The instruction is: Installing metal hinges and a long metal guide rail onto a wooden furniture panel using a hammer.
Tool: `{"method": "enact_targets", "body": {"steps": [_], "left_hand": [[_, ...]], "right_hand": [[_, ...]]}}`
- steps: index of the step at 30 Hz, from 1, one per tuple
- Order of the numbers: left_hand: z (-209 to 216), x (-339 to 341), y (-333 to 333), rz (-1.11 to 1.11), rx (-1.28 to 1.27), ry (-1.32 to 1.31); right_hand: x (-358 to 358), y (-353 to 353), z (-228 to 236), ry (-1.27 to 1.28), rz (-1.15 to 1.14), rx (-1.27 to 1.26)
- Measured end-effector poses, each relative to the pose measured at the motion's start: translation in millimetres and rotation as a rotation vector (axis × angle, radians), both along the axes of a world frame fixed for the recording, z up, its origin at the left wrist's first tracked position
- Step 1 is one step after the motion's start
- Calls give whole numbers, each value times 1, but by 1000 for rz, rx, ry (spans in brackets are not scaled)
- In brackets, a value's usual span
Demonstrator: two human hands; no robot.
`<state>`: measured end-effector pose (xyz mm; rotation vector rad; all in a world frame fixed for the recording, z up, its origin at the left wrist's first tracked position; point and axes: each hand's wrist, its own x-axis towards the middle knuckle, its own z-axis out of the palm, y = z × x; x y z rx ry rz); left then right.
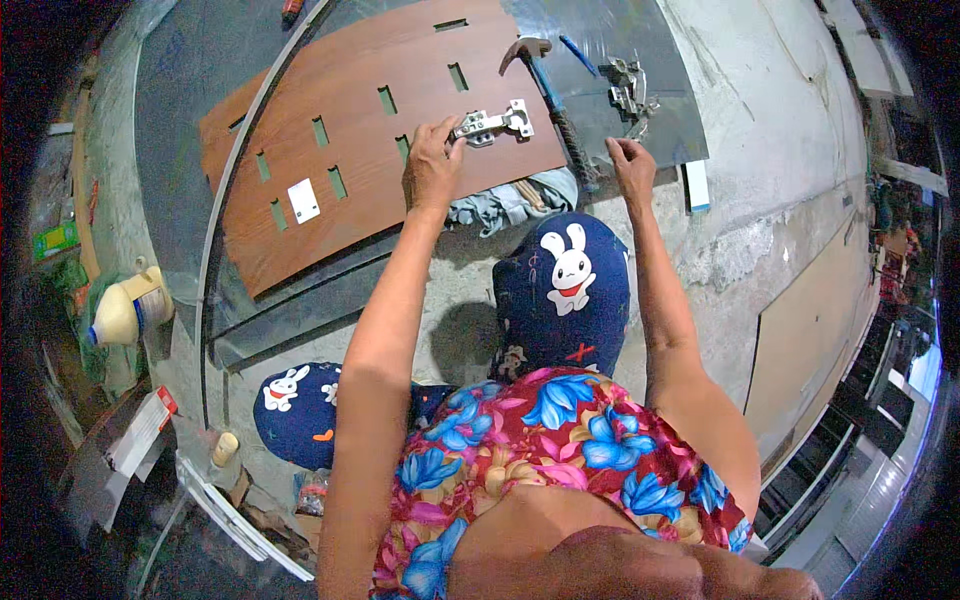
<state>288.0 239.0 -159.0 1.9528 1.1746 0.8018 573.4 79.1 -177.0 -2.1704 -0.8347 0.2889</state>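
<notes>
A silver cabinet hinge (492,123) lies on the brown wood-grain board (370,60). My left hand (434,165) pinches the hinge's left end between thumb and fingers. Over the right side of the dark sheet, my right hand (631,165) has its fingertips pressed together. Whatever they hold, if anything, is too small to make out. Just beyond those fingertips sits a small pile of metal hinges (628,88). A hammer (548,90) with a dark handle lies between my hands, its head on the board's far right corner.
Several rectangular slots pierce the board, and a white card (303,201) lies on it. A blue pen (579,56) rests on the dark sheet (680,120). Grey cloth (510,205) sticks out below the board. A metal strip (222,190) crosses at left, near a plastic bottle (120,310).
</notes>
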Motion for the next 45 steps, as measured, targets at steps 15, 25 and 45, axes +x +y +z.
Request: {"method": "enact_targets", "body": {"steps": [15,25,45], "left_hand": [[-7,-2,0,-1,72,33],[-3,-3,1,-39,7,52],[-4,-14,6,-77,-112,-18]], "right_hand": [[-65,49,11,-352,195,-166],[31,45,3,-563,-23,-46],[75,64,19,-347,-179,14]]}}
